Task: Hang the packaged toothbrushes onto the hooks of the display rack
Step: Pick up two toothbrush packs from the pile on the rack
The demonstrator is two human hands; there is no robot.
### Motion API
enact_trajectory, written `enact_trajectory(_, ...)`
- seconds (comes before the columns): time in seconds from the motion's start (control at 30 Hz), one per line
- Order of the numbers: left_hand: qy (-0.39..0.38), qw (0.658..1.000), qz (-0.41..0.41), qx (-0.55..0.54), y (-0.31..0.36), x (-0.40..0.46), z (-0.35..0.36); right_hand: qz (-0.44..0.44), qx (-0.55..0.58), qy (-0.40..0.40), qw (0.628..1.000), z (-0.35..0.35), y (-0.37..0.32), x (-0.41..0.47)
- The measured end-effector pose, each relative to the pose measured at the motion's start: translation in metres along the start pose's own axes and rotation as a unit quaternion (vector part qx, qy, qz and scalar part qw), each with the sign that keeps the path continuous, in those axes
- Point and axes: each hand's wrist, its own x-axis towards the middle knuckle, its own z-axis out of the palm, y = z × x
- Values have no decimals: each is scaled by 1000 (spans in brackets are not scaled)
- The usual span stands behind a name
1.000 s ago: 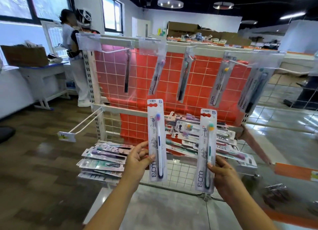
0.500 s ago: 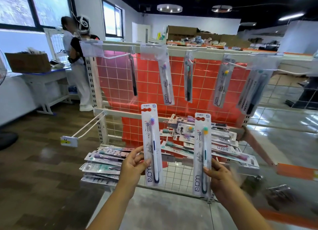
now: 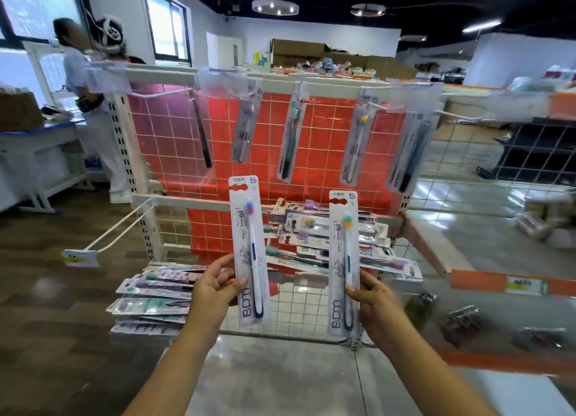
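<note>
Head view, fingers first: the left hand (image 3: 215, 288) has its thumb and fingers pinched on the lower edge of a flat white card-and-clear-blister toothbrush pack with a purple-bristled brush (image 3: 250, 250), and the right hand (image 3: 372, 300) pinches the matching white blister pack with a green-and-orange-bristled brush (image 3: 343, 263) the same way. Both packs stand upright, held in front of the white wire-grid display rack with its shiny red backing (image 3: 327, 129), well below the top row of thin white wire hooks (image 3: 156, 93).

To hang these well, I'd guess you lift one at a time and line the red-edged hang slot at the top of the card up with a hook tip, then slide it back. The cards look stiff but the blister plastic is slick and glossy, so a low grip could let them wobble.

More loose packs (image 3: 327, 238) sit heaped on the lower wire shelf, plus a stack (image 3: 156, 300) at left.
</note>
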Motion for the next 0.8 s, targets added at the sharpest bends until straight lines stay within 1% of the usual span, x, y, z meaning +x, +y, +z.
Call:
enact_trajectory(0.23, -21, 999, 12, 22, 0, -11, 28, -26, 16, 1, 1000, -27, -8, -17)
enact_trajectory(0.33, -17, 999, 15, 26, -5, -19, 41, -31, 19, 9, 999, -42, -12, -27)
enact_trajectory(0.47, -10, 1000, 4, 15, -9, -38, 58, -25, 15, 17, 999, -68, -18, -45)
enact_trajectory(0.67, 3, 1000, -6, 22, -19, -77, 71, -21, 29, 4, 999, -100, -18, -76)
enact_trajectory(0.8, 24, 999, -39, 9, -30, -106, 75, -3, 25, 2, 1000, -116, -10, -98)
